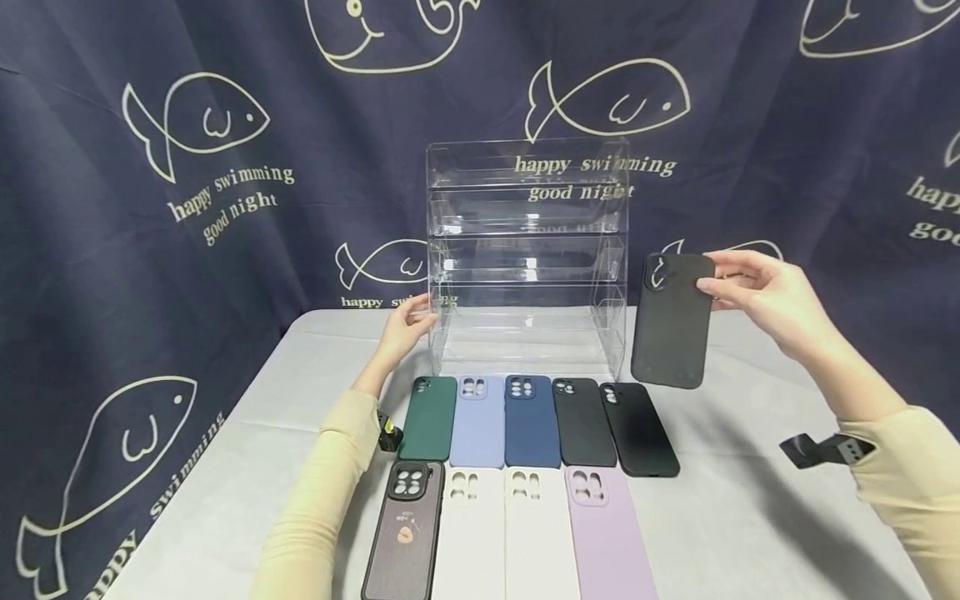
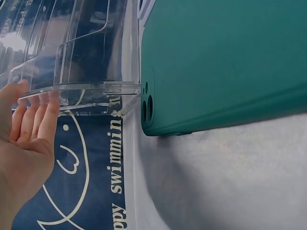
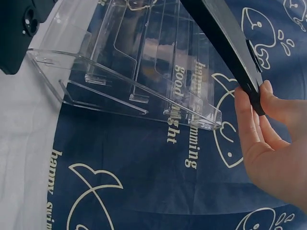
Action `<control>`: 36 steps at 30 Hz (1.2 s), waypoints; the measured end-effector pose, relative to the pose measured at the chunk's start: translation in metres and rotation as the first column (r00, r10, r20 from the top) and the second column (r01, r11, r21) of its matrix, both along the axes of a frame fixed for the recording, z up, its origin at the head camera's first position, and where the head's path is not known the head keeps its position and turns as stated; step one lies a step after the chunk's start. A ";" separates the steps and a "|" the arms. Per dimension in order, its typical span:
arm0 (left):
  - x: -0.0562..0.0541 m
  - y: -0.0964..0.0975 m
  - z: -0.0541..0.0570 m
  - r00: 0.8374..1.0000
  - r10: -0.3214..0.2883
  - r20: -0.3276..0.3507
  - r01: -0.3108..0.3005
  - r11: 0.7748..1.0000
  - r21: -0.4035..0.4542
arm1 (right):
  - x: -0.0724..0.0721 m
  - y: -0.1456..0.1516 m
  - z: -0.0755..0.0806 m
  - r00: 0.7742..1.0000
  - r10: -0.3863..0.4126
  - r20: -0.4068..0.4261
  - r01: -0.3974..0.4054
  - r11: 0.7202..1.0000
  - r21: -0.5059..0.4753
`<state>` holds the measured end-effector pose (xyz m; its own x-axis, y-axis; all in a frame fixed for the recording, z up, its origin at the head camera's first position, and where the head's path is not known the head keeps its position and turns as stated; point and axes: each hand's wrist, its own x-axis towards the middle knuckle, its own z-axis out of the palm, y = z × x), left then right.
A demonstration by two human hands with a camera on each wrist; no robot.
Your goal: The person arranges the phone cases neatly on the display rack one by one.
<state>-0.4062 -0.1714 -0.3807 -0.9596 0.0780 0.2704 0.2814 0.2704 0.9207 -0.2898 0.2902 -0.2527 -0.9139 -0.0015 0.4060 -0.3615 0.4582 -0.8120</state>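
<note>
My right hand (image 1: 772,300) holds a black phone case (image 1: 672,321) upright by its upper right edge, thumb on the face toward me and fingers behind. The case is raised to the right of a clear tiered display rack (image 1: 528,342); the curtain shows through its camera cutout. In the right wrist view the black case (image 3: 230,43) appears edge-on, pinched near one end. My left hand (image 1: 405,333) touches the rack's left side with extended fingers. In the left wrist view those fingertips meet the clear side wall (image 2: 79,87), and a green phone case (image 2: 216,62) lies close by.
Before the rack lie two rows of phone cases: green, light blue, dark blue (image 1: 532,425) and two black (image 1: 641,429) behind; a dark patterned one (image 1: 403,533), two white (image 1: 476,533) and a lilac (image 1: 611,533) in front. A navy fish-print curtain (image 1: 225,208) hangs behind the table (image 1: 750,517).
</note>
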 end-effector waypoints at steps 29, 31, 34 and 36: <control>-0.007 -0.004 -0.003 0.999 -0.032 0.013 0.032 0.999 -0.022 | -0.060 -0.043 0.090 0.964 0.149 -0.221 -0.231 0.881 -0.413; -0.006 -0.005 -0.003 0.999 -0.033 0.019 0.033 0.999 -0.025 | -0.065 -0.046 0.094 0.960 0.155 -0.232 -0.243 0.873 -0.423; -0.006 -0.005 -0.002 0.999 -0.036 0.024 0.037 0.999 -0.023 | -0.073 -0.050 0.100 0.957 0.153 -0.248 -0.251 0.865 -0.434; -0.006 -0.004 -0.002 0.999 -0.036 0.021 0.037 0.998 -0.041 | -0.076 -0.052 0.103 0.954 0.148 -0.260 -0.253 0.862 -0.439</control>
